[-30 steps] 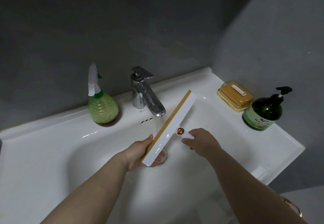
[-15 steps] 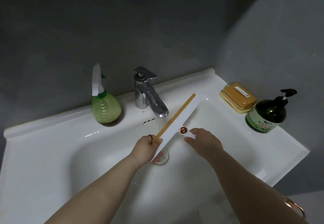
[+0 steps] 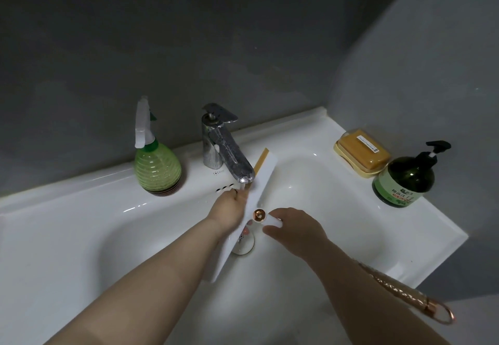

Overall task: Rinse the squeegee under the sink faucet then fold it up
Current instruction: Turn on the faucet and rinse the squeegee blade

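The short white handle of the squeegee (image 3: 263, 180) is gripped by the right hand (image 3: 294, 228), the fingers curled round the handle just beside its rose-gold pivot. The blade is held by the left hand (image 3: 229, 209) at its middle, with the fingers curled under it; one fingertip is seen below the blade's lower face.

The squeegee is held over the basin of the sink (image 3: 337, 223), unfolded, the handle standing out sideways from the blade. The long axis of the blade runs diagonally: the far end points up and to the right, past the spout of the faucet (image 3: 224, 153), and the near end points down and to the left, toward the person. A yellow strip is seen along the far left edge. A thin stream of water falls from the spout where the left hand meets the blade. The drain (image 3: 243, 247) lies beneath the blade.

On the white surface (image 3: 89, 193) around the basin, a green spray bottle (image 3: 158, 166) is set left of the faucet. At the right, a yellow soap dish (image 3: 361, 153) and a dark green pump bottle (image 3: 405, 180) stand close together.
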Action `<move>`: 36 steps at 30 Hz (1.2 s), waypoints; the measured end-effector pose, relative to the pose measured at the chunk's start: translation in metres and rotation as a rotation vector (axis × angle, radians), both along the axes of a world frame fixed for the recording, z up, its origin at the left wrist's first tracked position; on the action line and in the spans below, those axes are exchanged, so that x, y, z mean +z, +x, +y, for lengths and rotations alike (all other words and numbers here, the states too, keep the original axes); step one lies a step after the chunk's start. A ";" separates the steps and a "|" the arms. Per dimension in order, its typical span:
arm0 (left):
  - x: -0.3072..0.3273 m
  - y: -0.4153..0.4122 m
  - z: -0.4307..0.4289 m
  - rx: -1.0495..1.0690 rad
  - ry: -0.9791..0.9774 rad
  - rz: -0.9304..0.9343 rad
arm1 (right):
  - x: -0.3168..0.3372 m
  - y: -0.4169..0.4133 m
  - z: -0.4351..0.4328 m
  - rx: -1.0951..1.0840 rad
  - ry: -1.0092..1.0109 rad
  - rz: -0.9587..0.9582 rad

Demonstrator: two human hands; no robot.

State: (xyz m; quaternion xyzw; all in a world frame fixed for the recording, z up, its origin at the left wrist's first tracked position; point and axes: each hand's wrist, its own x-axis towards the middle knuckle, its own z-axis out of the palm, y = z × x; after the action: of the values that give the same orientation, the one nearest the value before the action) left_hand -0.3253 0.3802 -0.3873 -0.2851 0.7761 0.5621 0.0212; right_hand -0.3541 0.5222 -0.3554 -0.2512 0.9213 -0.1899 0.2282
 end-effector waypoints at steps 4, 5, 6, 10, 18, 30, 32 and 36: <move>0.001 -0.002 0.000 0.043 0.095 -0.045 | -0.001 0.001 0.000 0.003 0.022 0.042; 0.000 -0.002 0.000 0.028 0.051 -0.064 | -0.003 0.001 0.000 0.013 0.041 0.054; -0.001 -0.001 0.000 0.005 -0.013 -0.077 | -0.004 0.002 -0.001 0.031 0.065 0.057; -0.004 0.005 -0.006 -0.039 0.106 -0.086 | -0.008 0.003 -0.001 0.109 0.137 0.027; 0.002 0.006 -0.009 -0.003 0.197 0.012 | -0.008 0.003 -0.005 0.048 0.043 -0.031; 0.013 0.004 -0.003 -0.061 0.292 0.094 | -0.011 -0.002 0.009 0.039 0.091 -0.006; 0.015 0.003 -0.005 -0.033 0.361 0.142 | -0.012 -0.002 0.011 0.037 0.114 0.024; 0.015 0.004 -0.005 0.002 0.329 0.187 | -0.018 -0.001 0.012 0.040 0.143 0.034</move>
State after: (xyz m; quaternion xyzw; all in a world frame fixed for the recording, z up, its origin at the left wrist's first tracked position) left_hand -0.3214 0.3752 -0.3727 -0.2250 0.6721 0.7054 -0.0051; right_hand -0.3555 0.5343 -0.3733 -0.2560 0.9310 -0.1146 0.2335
